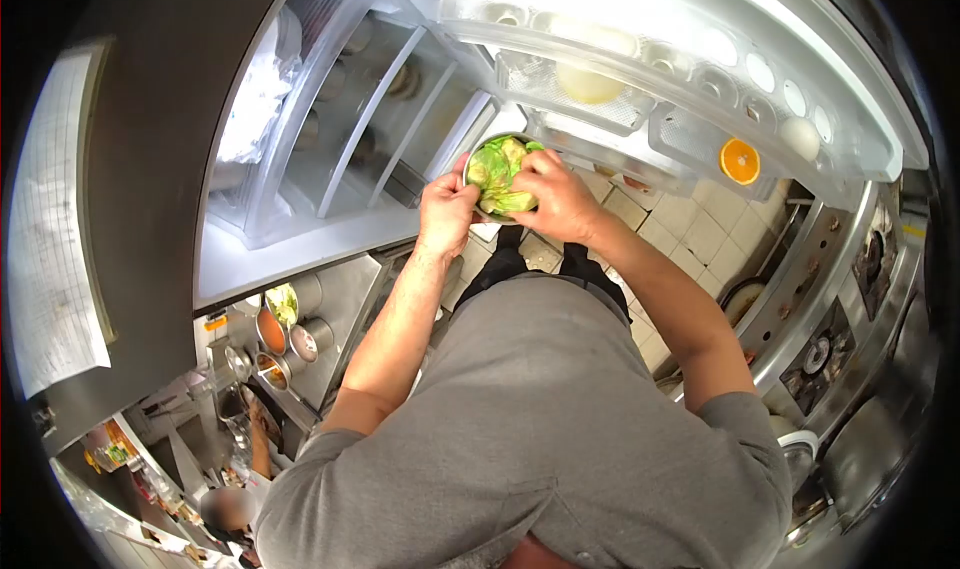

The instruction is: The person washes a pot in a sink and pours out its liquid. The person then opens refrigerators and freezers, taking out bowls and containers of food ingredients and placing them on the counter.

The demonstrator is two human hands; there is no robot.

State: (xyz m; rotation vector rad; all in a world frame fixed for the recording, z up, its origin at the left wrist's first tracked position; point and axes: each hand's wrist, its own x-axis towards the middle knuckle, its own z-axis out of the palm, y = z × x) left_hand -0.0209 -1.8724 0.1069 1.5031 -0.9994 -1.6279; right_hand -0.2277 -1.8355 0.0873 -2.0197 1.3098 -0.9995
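In front of an open fridge, a round metal bowl (467, 175) holds green lettuce leaves (497, 169). My left hand (447, 212) grips the bowl at its left side, thumb over the rim. On the right, my right hand (560, 195) has its fingers bent into the lettuce at the bowl's edge, closed on leaves; its fingertips are partly hidden.
The fridge door (690, 64) stands open ahead, with an orange half (740, 161) and an egg (800, 139) on its shelves. Left is the fridge interior (330, 119). Metal containers (304, 343) stand on a counter; a co-worker's arm (260, 439) shows lower left. A stove (820, 354) is right.
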